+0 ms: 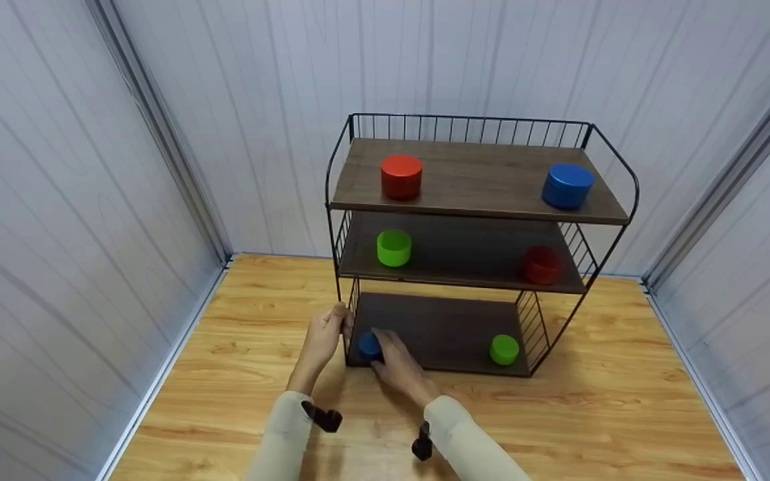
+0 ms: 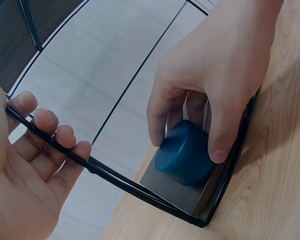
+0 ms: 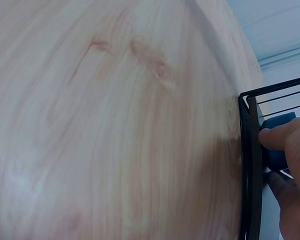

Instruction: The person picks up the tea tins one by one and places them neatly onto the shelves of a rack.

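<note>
A small three-tier shelf rack with a black wire frame [image 1: 336,257] and dark wood boards stands on the floor. My left hand [image 1: 327,327] grips the front left upright of this frame, its fingers [image 2: 65,136] curled round the thin bar. At the left front corner of the bottom board [image 1: 438,327] is a blue round tin [image 2: 185,155]. My right hand [image 1: 398,364] holds that tin from its right side, thumb on one side and fingers on the other. In the left wrist view the tin looks tilted over the board's corner.
A red tin [image 1: 401,178] and another blue tin [image 1: 567,186] stand on the top board. The middle board bears a green tin [image 1: 394,248] and a red one [image 1: 542,265]. Another green tin [image 1: 504,349] sits at bottom right. Pale panel walls [image 1: 278,133] enclose the wooden floor [image 1: 271,287].
</note>
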{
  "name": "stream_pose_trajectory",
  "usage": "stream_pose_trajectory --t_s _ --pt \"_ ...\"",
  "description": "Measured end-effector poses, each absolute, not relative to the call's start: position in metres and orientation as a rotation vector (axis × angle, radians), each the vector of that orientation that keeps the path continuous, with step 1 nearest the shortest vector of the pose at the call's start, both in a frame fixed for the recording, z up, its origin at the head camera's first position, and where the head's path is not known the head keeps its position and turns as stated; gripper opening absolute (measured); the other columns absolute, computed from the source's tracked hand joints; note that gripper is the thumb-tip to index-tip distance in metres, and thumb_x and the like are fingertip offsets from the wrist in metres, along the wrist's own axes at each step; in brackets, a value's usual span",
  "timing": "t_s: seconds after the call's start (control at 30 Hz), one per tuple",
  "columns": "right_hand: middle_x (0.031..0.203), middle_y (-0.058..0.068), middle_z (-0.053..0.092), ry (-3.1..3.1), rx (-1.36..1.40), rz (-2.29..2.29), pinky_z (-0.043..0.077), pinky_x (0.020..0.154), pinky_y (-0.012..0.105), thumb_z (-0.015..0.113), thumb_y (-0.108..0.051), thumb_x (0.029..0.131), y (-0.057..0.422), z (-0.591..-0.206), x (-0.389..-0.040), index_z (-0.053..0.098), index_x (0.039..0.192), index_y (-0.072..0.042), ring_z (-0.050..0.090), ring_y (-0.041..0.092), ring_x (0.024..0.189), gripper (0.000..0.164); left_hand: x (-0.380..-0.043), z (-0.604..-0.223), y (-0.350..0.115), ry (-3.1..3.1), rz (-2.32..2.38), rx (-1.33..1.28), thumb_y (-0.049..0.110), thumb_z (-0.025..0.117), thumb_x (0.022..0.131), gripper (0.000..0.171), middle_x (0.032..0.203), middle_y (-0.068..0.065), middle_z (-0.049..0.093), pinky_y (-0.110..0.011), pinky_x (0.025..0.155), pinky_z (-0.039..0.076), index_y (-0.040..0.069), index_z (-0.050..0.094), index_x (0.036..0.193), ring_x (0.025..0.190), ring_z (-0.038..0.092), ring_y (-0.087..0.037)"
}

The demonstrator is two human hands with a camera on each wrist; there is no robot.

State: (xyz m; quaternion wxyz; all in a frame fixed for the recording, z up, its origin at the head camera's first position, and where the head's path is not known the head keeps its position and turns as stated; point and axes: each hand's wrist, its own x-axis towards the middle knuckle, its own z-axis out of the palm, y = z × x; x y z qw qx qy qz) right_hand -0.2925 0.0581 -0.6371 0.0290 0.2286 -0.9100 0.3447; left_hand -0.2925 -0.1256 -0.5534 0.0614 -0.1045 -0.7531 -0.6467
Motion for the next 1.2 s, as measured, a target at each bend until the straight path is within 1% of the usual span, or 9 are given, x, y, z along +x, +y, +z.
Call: stream_pose_trajectory --t_s 0.13,0.3,0.5,0.7,0.77,0.9,1.0,1.1,1.2 --pt "0.146 0.026 0.048 -2.814 0.697 1.078 0.049 0.106 0.05 0.069 -0.001 0.097 0.058 -0.64 -0.291 0.04 0.153 0.003 0.055 0.04 0.132 0.064 -0.283 -0.538 -0.124 -2.266 -1.984 -0.346 0.015 0.035 0.114 0.05 0.067 -0.002 0.055 -0.024 0.061 0.044 -0.001 0.06 0.075 0.06 0.052 -0.013" --pt "0.147 0.028 0.046 -2.819 0.687 1.117 0.05 0.106 0.05 0.069 -0.002 0.098 0.06 -0.638 -0.29 0.037 0.155 0.002 0.054 0.041 0.133 0.065 -0.279 -0.532 -0.122 -2.264 -1.994 -0.318 0.017 0.036 0.114 0.049 0.065 -0.001 0.054 -0.023 0.061 0.042 0.004 0.059 0.073 0.06 0.051 -0.018" --pt "0.147 0.029 0.045 -2.807 0.687 1.199 0.049 0.105 0.051 0.063 0.005 0.097 0.07 -0.638 -0.288 0.035 0.156 0.002 0.053 0.042 0.134 0.065 -0.278 -0.533 -0.122 -2.273 -1.972 -0.321 0.018 0.035 0.115 0.051 0.064 -0.001 0.054 -0.024 0.061 0.042 0.004 0.059 0.072 0.058 0.051 -0.015" --pt "0.154 0.023 0.041 -2.807 0.6 1.322 0.049 0.105 0.051 0.056 0.004 0.1 0.085 -0.639 -0.285 0.033 0.159 -0.007 0.049 0.039 0.139 0.064 -0.279 -0.533 -0.121 -2.261 -1.938 -0.335 0.011 0.033 0.114 0.05 0.068 -0.023 0.055 -0.024 0.06 0.041 -0.004 0.059 0.074 0.067 0.052 -0.052" --pt "0.155 0.023 0.042 -2.785 0.582 1.346 0.05 0.105 0.052 0.056 0.004 0.101 0.089 -0.639 -0.284 0.034 0.159 -0.008 0.049 0.04 0.139 0.063 -0.279 -0.533 -0.122 -2.251 -1.939 -0.328 0.01 0.033 0.114 0.049 0.069 -0.025 0.055 -0.025 0.06 0.041 -0.003 0.059 0.074 0.07 0.05 -0.056" --pt "0.152 0.023 0.045 -2.72 0.577 1.354 0.051 0.102 0.054 0.057 0.005 0.1 0.097 -0.643 -0.281 0.038 0.156 -0.006 0.051 0.042 0.137 0.061 -0.279 -0.534 -0.123 -2.239 -1.954 -0.328 0.011 0.033 0.114 0.049 0.066 -0.012 0.054 -0.028 0.062 0.045 0.0 0.059 0.074 0.061 0.054 -0.032" --pt "0.149 0.023 0.048 -2.673 0.572 1.368 0.052 0.099 0.053 0.057 0.005 0.1 0.101 -0.647 -0.279 0.04 0.155 -0.005 0.054 0.042 0.132 0.058 -0.281 -0.538 -0.124 -2.236 -1.966 -0.329 0.012 0.033 0.114 0.049 0.067 -0.019 0.054 -0.034 0.063 0.049 0.0 0.059 0.075 0.059 0.052 -0.015" --pt "0.147 0.023 0.05 -2.64 0.541 1.411 0.053 0.099 0.051 0.057 0.004 0.101 0.105 -0.649 -0.275 0.042 0.154 -0.005 0.055 0.041 0.131 0.056 -0.287 -0.548 -0.124 -2.235 -1.933 -0.312 0.011 0.033 0.114 0.05 0.071 -0.027 0.056 -0.038 0.064 0.05 0.001 0.062 0.076 0.06 0.054 -0.016" --pt "0.146 0.024 0.051 -2.609 0.515 1.459 0.052 0.1 0.05 0.058 0.003 0.101 0.108 -0.649 -0.272 0.042 0.153 -0.003 0.055 0.039 0.132 0.054 -0.289 -0.56 -0.123 -2.222 -1.843 -0.296 0.009 0.036 0.113 0.044 0.078 -0.02 0.063 -0.035 0.07 0.052 0.002 0.067 0.083 0.071 0.061 -0.024"
